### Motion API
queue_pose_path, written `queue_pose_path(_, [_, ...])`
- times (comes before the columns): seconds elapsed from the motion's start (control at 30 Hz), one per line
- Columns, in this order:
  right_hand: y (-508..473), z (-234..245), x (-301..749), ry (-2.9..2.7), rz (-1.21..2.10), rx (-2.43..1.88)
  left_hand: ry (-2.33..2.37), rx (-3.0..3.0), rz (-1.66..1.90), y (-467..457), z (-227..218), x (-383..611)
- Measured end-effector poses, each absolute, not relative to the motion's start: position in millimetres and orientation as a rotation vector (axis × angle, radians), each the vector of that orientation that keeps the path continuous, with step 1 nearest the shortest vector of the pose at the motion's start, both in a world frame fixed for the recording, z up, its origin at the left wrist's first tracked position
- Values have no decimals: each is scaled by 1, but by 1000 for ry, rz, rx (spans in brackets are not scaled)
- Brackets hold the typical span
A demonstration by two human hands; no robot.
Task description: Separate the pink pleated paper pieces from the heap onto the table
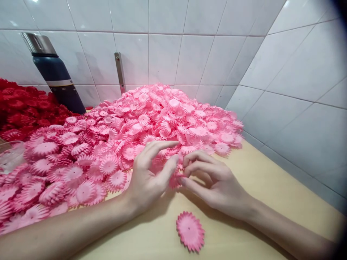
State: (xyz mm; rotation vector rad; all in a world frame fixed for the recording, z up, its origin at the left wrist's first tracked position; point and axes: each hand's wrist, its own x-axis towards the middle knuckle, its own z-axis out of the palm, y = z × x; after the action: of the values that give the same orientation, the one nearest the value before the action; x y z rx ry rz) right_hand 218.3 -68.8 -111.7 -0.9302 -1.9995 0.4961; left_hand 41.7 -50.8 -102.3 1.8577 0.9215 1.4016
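Observation:
A big heap of pink fabric flower petals (141, 122) covers the wooden table (257, 180). My left hand (150, 173) and my right hand (214, 180) meet at the heap's near edge. Both pinch a small stack of pink petals (175, 180) between thumb and fingers. My left index finger stretches out over the heap. One flat pink petal disc (190, 231) lies alone on the table just in front of my hands.
A heap of red petals (24, 108) lies at the far left. A dark blue flask with a steel cap (55, 76) stands against the white tiled wall. A clear plastic container (9, 155) shows at the left edge. Tiled walls close the corner at the right.

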Motion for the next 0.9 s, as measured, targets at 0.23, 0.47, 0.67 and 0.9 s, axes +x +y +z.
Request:
queue_pose_path(0.23, [-66, -111, 222, -1788, 496, -967, 898, 1810, 1123, -50, -105, 42])
queue_pose_path(0.47, [-67, -109, 225, -1747, 596, -943, 897, 1887, 1211, -50, -103, 44])
queue_pose_path(0.67, [-66, -110, 222, -1791, 707, -876, 874, 1851, 1188, -51, -101, 44])
queue_pose_path(0.9, [-62, -108, 223, -1662, 744, -988, 790, 1854, 1182, -49, -103, 44])
